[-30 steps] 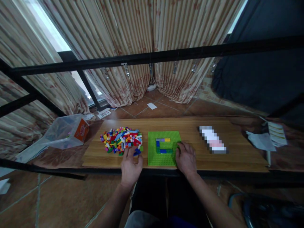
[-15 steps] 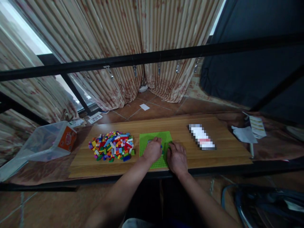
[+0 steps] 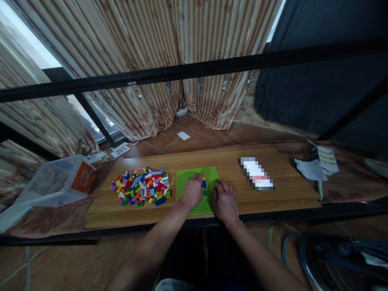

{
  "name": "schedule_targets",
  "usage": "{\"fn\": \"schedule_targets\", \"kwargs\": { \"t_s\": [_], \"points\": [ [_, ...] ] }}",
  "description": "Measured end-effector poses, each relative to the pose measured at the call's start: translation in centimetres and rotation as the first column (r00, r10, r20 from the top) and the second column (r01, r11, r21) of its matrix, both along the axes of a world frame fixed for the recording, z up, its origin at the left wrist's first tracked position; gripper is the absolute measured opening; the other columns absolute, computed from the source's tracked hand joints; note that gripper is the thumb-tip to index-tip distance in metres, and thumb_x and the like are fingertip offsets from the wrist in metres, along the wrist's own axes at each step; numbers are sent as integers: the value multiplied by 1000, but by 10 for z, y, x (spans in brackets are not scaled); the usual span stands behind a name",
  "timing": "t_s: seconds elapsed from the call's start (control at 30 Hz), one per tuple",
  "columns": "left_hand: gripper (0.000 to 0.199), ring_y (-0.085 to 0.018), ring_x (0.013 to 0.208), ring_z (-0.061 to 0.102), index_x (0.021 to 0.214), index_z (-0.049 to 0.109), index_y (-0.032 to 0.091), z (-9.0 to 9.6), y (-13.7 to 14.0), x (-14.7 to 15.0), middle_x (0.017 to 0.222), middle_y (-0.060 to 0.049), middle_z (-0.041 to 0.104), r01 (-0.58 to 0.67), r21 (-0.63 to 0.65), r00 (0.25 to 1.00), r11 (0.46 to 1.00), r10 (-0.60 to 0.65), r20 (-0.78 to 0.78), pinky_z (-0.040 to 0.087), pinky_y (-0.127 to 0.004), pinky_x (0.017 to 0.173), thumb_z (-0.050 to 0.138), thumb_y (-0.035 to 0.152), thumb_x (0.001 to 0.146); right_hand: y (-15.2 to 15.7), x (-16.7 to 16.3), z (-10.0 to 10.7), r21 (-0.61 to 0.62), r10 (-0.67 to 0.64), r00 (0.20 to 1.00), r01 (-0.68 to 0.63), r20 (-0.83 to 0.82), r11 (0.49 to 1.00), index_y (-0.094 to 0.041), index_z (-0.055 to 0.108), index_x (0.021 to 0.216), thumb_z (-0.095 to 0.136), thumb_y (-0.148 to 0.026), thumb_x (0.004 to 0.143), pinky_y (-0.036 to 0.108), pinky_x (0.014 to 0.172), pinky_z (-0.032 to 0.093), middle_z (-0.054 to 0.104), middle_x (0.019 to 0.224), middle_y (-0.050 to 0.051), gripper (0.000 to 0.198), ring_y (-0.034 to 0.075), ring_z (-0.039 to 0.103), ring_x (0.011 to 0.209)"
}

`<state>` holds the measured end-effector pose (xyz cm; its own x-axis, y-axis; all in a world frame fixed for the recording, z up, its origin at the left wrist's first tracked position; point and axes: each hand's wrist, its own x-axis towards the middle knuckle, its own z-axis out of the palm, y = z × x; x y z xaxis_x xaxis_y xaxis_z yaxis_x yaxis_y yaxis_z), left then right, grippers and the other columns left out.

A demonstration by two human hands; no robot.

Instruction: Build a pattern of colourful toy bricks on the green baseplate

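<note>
A light green studded baseplate [image 3: 182, 180] lies on the wooden board, with several toy bricks attached near its middle. Blue [image 3: 204, 184] and green bricks show just right of my left hand [image 3: 193, 190]. That hand is over the plate with its fingers pressed together and pointing down at the bricks; its fingertips hide whatever is between them. At the plate's right edge is my right hand [image 3: 225, 200], its bent fingers and thumb gripping the border. Left of the plate is a spread pile of mixed coloured toy bricks [image 3: 142, 186].
A pixelated phone-like object [image 3: 257, 173] lies on the board [image 3: 281, 194] at the right. Left of the board stands a clear plastic box [image 3: 57, 176] with an orange label. Papers [image 3: 312, 169] lie beyond the board's right end. A black rail [image 3: 188, 72] crosses before the curtains.
The view has shifted slightly. My left hand has tilted or moved a little left over the plate, showing more of the blue and green bricks. My right hand stays at the plate's edge.
</note>
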<state>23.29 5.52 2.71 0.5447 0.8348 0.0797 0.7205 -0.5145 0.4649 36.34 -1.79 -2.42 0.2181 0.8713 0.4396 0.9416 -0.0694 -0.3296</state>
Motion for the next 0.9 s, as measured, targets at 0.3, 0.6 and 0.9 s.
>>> {"fn": "schedule_targets", "kwargs": {
  "t_s": [0.3, 0.6, 0.9],
  "points": [
    [45, -17, 98, 66, 128, 52, 15, 1, -2, -5, 119, -11, 64, -123, -27, 990, 992, 125, 62, 50, -29, 91, 52, 9, 83, 0, -1, 1, -8, 2, 1000, -2, 2, 1000, -14, 62, 113, 42, -22, 91, 42, 94, 37, 61, 117, 14, 30, 28, 50, 108],
    [30, -20, 96, 68, 114, 63, 17, 19, 2, -8, 100, -9, 73, -274, 5, 956, 962, 273, -108, 50, -29, 88, 51, 19, 86, 0, 5, 0, 32, 13, 990, -9, -141, 999, -17, 67, 108, 44, -23, 89, 42, 95, 39, 63, 117, 13, 30, 27, 54, 108],
    [29, -25, 97, 68, 92, 72, 19, 33, -5, -4, 96, -11, 74, -236, -79, 931, 969, 202, -303, 53, -34, 84, 44, 24, 88, 38, 11, 33, -236, -7, 926, -88, -377, 968, -22, 75, 87, 53, -29, 86, 29, 70, 46, 74, 85, 6, 24, 20, 67, 76]
  ]
}}
